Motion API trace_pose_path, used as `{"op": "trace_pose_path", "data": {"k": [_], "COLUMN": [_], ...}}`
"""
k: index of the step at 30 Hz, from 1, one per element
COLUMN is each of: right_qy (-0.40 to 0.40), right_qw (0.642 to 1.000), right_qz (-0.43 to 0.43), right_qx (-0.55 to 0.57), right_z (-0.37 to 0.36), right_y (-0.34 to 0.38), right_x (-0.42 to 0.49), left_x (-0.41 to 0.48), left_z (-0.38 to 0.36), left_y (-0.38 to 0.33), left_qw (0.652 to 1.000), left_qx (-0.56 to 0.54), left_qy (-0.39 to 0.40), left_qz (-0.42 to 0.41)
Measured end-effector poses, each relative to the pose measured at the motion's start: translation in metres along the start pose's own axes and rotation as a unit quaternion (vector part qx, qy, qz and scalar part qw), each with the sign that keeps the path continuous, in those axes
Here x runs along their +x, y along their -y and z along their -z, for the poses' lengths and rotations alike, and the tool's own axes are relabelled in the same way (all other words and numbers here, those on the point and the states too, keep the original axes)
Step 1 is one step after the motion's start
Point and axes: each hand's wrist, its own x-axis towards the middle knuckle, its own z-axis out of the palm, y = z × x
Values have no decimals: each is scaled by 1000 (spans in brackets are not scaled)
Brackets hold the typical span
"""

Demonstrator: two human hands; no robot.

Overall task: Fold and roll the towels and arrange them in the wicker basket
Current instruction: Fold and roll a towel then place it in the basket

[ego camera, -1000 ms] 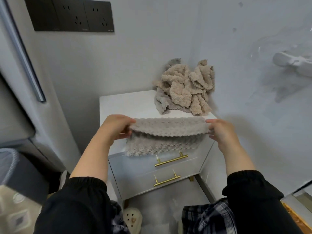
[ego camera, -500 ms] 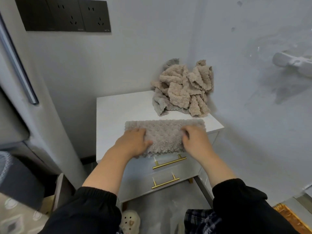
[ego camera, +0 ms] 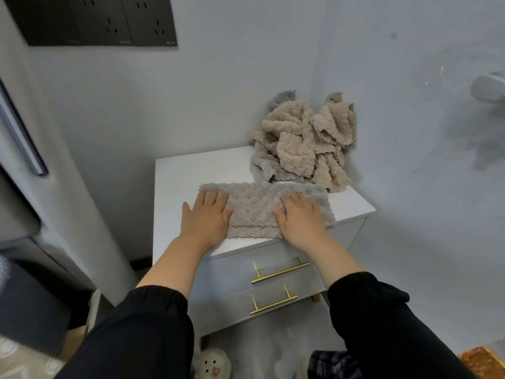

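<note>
Left hand [ego camera: 207, 216] and right hand [ego camera: 300, 220] flat, apart, pressing folded towel [ego camera: 257, 207] in front of towel pile [ego camera: 303, 140] (smoothing); rolling likely next.

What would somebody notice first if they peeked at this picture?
Two hands, the left hand and the right hand, press flat on a folded grey towel at the front of a white cabinet. Behind it, in the corner by the wall, sits a big crumpled pile of fluffy towels.
</note>
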Motion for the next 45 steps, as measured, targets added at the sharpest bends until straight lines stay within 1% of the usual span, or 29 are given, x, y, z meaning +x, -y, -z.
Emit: {"op": "trace_pose_path", "data": {"k": [2, 4, 7, 9, 11, 12, 15, 19, 23, 26, 29, 31, 32, 35, 36, 37, 40, 42, 45], "right_qy": [9, 4, -11, 19, 40, 38, 35, 41, 40, 15, -2, 0, 4, 14, 16, 18, 13, -3, -39], "right_qw": [1000, 999, 991, 986, 985, 985, 983, 983, 985, 987, 987, 987, 988, 989, 989, 989, 991, 992, 995], "right_qz": [0, 8, 48, 53, 57, 60, 64, 91, 97, 77, 67, 68, 68, 76, 80, 83, 84, 88, 81], "right_qx": [11, 47, 121, 159, 160, 156, 167, 156, 134, 141, 146, 144, 141, 127, 125, 122, 104, 90, 46], "right_z": [1, 5, 17, 25, 26, 27, 26, 24, 22, 23, 25, 26, 26, 25, 24, 23, 22, 22, 24], "right_y": [1, -2, -3, -2, -1, -2, -3, -4, -6, -7, -6, -6, -7, -8, -8, -9, -10, -11, -18], "right_x": [4, 2, -7, -14, -18, -19, -17, -15, -14, -15, -15, -15, -14, -14, -14, -14, -13, -13, -13], "left_x": [-1, -2, -5, -8, -14, -16, -20, -20, -18, -17, -20, -23, -25, -33, -35, -37, -33, -31, -29], "left_z": [1, 4, 12, 19, 22, 24, 30, 28, 27, 34, 42, 46, 47, 48, 46, 45, 36, 26, 6], "left_y": [4, 8, 15, 16, 15, 13, 6, 6, 5, 1, -3, -4, -5, -9, -11, -13, -16, -19, -21], "left_qw": [999, 998, 991, 983, 978, 977, 975, 979, 986, 981, 970, 972, 977, 987, 987, 988, 985, 983, 983], "left_qx": [-23, -47, -97, -150, -172, -175, -157, -83, -31, -38, -72, -67, -51, -13, -11, -7, 23, 23, 56], "left_qy": [-35, -48, -39, -26, -26, -34, -39, -44, -84, -146, -188, -164, -130, 9, 31, 31, -12, 16, 60], "left_qz": [5, -18, -81, -100, -112, -119, -151, -184, -142, -124, -136, -155, -162, -161, -156, -154, -173, -182, -162]}}
